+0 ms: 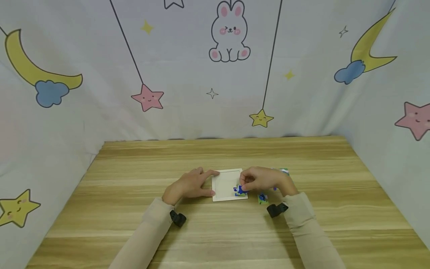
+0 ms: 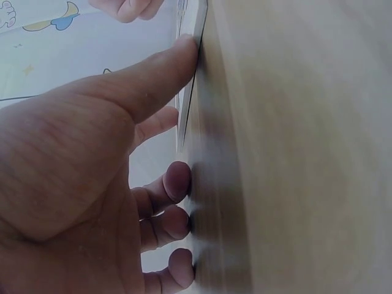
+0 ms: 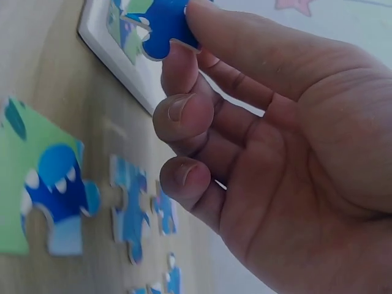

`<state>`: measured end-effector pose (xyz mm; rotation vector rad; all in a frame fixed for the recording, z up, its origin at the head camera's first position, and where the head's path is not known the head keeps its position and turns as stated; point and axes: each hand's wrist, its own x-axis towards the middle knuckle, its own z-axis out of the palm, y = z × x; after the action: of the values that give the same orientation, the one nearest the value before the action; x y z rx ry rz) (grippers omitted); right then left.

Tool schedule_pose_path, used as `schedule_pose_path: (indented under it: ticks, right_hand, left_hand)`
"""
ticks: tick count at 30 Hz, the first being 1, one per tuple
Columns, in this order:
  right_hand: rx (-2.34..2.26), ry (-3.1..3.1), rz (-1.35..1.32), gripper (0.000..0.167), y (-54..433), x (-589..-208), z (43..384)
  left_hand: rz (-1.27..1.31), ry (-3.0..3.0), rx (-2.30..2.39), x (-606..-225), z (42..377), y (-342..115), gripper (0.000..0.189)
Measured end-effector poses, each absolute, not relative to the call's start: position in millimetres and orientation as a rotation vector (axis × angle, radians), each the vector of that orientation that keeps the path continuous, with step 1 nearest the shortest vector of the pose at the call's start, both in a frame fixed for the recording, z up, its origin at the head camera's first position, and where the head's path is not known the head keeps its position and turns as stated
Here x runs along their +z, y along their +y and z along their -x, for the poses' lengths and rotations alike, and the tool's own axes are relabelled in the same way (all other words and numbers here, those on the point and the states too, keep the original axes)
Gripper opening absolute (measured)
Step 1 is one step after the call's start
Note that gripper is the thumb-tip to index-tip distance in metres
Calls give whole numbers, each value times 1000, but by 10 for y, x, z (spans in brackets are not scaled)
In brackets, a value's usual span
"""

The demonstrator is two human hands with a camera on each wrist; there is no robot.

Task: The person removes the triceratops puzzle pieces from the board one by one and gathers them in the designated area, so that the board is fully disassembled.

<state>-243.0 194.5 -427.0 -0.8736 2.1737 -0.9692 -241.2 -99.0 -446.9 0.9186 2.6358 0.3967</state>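
Note:
A shallow white puzzle tray (image 1: 223, 183) lies on the table in the middle of the head view. My left hand (image 1: 192, 184) steadies its left side, thumb and index finger spread and touching the rim; the other fingertips rest on the wood in the left wrist view. Over the tray's lower right corner, my right hand (image 1: 263, 178) pinches a blue puzzle piece (image 3: 165, 27) between thumb and index finger. Beneath it, a green-and-blue piece (image 3: 128, 46) lies in that corner, partly covered. Whether the two pieces interlock, I cannot tell.
A loose green piece with a blue figure (image 1: 263, 198) lies right of the tray. Several more pieces (image 3: 130, 208) lie beyond it, partly behind my right hand. The wooden table (image 1: 215, 235) meets a printed cloth backdrop (image 1: 188, 119) at the back and sides.

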Motion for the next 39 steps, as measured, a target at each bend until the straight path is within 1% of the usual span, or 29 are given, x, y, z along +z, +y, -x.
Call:
schedule_pose_path:
  ticks: [7,12,25,39]
  right_hand:
    - [-972,2161,868,10,2107,-4216,2434]
    - [-959,2181,794,9,2251,-4157,2419]
    - [-984,2152,624,7,2635,-4135,2396]
    - [-1011,2025,548,9,2938,-4158,2369]
  left_hand:
    - [-935,2632,404,-4461,2410,-993,68]
    - [-927,2633,406,-4461,2411,-992,68]
    - [-917,2630,417,-4437,2390,-987,68]
    - [-914,2637,410,-4456,2400,-988,68]
